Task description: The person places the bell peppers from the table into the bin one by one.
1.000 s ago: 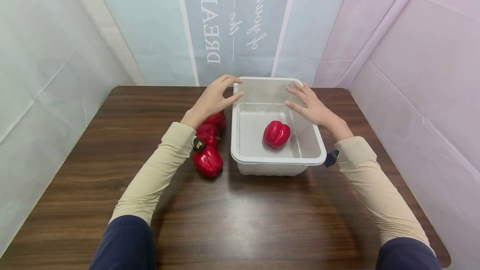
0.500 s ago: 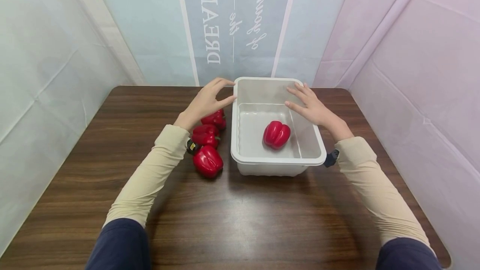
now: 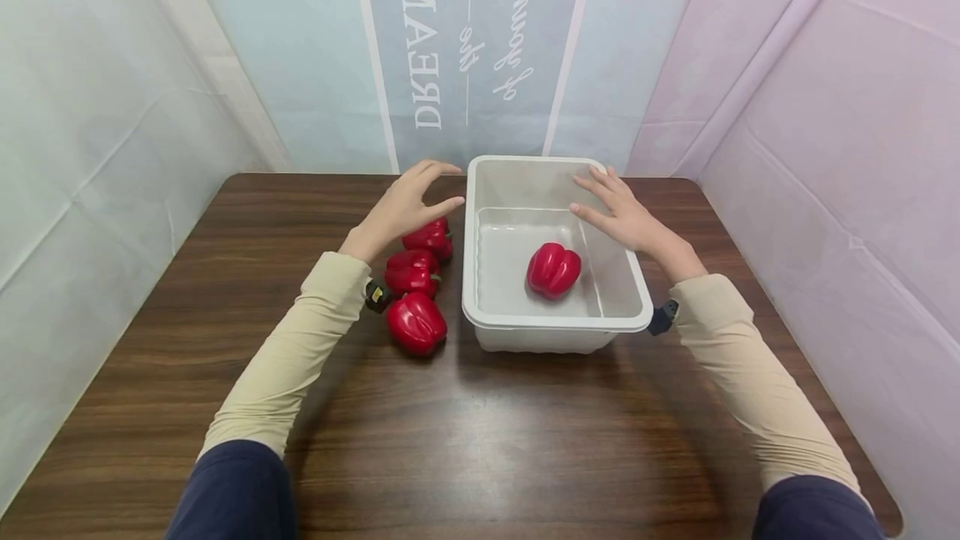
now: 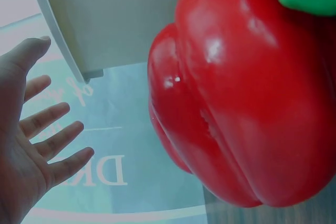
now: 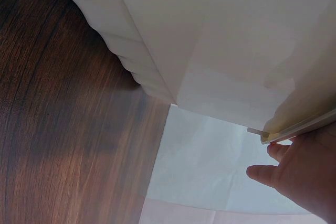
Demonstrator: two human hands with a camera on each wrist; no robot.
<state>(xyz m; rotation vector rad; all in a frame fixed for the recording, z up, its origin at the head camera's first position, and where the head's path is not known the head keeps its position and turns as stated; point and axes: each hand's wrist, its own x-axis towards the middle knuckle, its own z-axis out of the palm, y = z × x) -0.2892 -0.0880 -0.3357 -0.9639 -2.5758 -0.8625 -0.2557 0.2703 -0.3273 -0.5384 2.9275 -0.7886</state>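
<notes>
Backdrop: mirrored white lettering "DREAMS", "the", "of your".

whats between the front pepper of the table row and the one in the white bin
Going from the front pepper, the head view shows a narrow strip of bare table, then the side wall of the white bin and some bare floor.

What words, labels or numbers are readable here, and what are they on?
"DREAMS", sideways on the backdrop, S partly cut off.
"the", same backdrop.
"of your", same backdrop.
Script at the picture's top: cut off, unreadable.
Yellow mark, left wrist camera: too small.
Peppers, box: no text seen.
</notes>
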